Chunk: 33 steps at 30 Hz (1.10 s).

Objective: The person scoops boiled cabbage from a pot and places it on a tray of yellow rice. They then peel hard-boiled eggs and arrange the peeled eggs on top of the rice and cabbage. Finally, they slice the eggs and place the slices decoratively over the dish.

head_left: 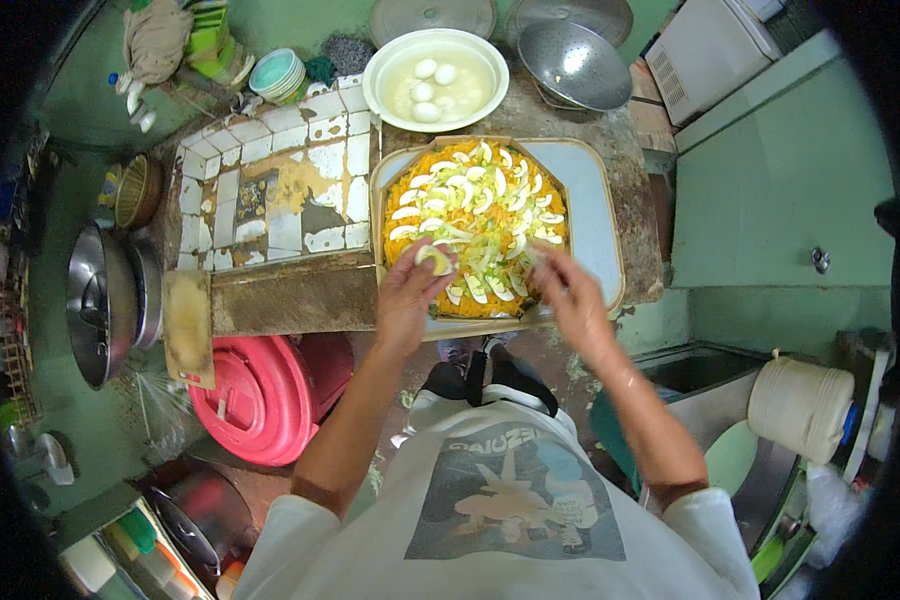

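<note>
A wide dish of orange noodles (402,262), topped with egg wedges and shredded greens, sits on a pale tray (598,215) in front of me. My left hand (407,292) is closed round a piece of boiled egg (434,260), its yellow yolk showing, above the dish's near left edge. Over the near right part of the noodles is my right hand (573,300), fingers pointing inward at the wedges. Motion smears those fingers, so whether they hold anything is unclear. Behind the dish, a white basin (373,82) holds several whole peeled eggs (423,91) in cloudy water.
A worn white-tiled counter section (330,160) lies left of the dish. A dark wok (575,65) stands at the back right. Below the counter at left is a red lidded bin (245,400), near a cutting board (187,325). A green cabinet (770,190) rises at right.
</note>
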Available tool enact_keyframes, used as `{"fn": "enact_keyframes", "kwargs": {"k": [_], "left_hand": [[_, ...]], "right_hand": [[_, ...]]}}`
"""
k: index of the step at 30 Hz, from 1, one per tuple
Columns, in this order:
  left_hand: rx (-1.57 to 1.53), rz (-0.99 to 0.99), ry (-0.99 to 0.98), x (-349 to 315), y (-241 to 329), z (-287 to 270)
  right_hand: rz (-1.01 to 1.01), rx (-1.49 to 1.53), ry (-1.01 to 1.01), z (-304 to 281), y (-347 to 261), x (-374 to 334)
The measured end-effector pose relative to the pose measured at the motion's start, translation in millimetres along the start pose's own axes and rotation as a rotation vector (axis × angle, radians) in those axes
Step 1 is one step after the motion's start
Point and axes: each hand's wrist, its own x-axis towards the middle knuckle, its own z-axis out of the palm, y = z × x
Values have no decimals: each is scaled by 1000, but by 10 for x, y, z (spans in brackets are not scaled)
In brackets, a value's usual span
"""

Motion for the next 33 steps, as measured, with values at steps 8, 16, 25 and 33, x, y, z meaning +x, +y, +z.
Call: {"fn": "enact_keyframes", "kwargs": {"k": [8,16,25,33], "left_hand": [[-28,-153,-43,-16,-133,172],[-16,-279,-76,-22,-62,109],[170,-301,-5,142,-50,146],[70,-303,22,-32,-63,274]], "right_hand": [[-25,61,24,575,-24,-596],[-55,92,76,652,225,-569],[321,387,-29,707,325,-299],[81,300,-7,622,226,-577]]}}
